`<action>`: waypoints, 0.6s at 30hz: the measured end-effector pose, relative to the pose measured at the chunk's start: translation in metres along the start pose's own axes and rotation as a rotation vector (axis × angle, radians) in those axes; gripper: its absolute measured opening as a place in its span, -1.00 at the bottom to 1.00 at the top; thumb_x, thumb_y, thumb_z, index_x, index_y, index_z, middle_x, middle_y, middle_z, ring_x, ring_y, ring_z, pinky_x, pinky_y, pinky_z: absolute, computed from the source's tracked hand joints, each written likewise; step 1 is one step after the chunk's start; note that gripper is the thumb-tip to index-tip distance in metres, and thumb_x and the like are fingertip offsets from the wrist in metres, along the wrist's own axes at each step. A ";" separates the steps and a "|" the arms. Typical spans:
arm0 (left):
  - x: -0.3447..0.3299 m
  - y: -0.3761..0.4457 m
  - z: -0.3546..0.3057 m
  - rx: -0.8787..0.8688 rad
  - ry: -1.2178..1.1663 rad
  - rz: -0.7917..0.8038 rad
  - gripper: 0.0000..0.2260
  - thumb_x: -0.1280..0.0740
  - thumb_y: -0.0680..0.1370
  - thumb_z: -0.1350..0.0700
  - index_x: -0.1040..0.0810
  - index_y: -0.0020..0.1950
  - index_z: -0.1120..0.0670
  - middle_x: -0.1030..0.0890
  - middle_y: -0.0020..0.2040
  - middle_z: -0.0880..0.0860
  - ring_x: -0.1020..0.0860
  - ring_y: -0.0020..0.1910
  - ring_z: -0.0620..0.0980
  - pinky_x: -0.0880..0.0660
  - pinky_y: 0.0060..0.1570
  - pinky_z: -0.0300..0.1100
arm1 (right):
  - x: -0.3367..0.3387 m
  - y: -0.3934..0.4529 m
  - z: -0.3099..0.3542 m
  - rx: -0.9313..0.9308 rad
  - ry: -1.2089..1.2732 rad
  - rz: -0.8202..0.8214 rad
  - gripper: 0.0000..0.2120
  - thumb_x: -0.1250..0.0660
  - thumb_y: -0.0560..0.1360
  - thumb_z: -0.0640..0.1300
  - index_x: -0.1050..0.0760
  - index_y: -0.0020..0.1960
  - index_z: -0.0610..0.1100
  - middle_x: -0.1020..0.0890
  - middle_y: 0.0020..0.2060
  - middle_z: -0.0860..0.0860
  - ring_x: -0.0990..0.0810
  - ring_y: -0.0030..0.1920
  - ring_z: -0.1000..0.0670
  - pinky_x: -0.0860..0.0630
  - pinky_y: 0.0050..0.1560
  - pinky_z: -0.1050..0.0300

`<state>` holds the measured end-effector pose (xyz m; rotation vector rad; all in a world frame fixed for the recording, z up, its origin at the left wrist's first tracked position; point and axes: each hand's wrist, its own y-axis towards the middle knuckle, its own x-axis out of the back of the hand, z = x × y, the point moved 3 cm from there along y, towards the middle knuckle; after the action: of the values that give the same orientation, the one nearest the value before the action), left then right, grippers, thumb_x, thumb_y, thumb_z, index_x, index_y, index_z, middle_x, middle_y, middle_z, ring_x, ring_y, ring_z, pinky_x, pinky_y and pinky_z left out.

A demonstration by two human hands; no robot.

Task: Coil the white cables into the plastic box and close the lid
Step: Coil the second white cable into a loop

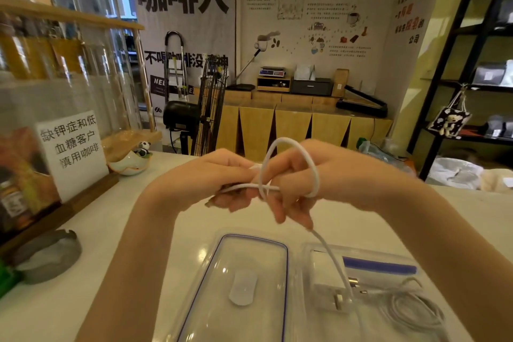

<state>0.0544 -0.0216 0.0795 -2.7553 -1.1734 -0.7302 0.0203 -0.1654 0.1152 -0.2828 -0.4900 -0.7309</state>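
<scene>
You're mid-coil here: your left hand (pixel 222 175) pinches the bundle end of the white cable (pixel 291 147) while your right hand (pixel 311 178) has fingers curled through the loop, both grips closed on it above the bench (pixel 138 203). The tail runs down to a plug in the plastic box (pixel 361 255), lid (pixel 244 280) lying off beside it. Next I'd wind up the slack, then drop it in.
</scene>
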 end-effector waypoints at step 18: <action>0.020 -0.005 0.005 0.064 -0.153 -0.215 -0.68 -0.15 0.47 -0.04 -0.47 -0.38 0.12 -0.31 -0.63 -0.08 -0.19 -0.65 -0.15 -0.13 -0.63 -0.36 | -0.002 0.021 -0.030 0.020 0.698 -0.094 -0.74 -0.25 0.43 -0.12 -0.49 0.06 -0.23 -0.54 -0.38 -0.02 -0.49 -0.47 0.09 -0.49 -0.43 0.27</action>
<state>0.0645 -0.0034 0.0835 -2.7011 -1.5123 -0.4947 0.0441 -0.1615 0.0867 0.0247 0.1533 -0.8603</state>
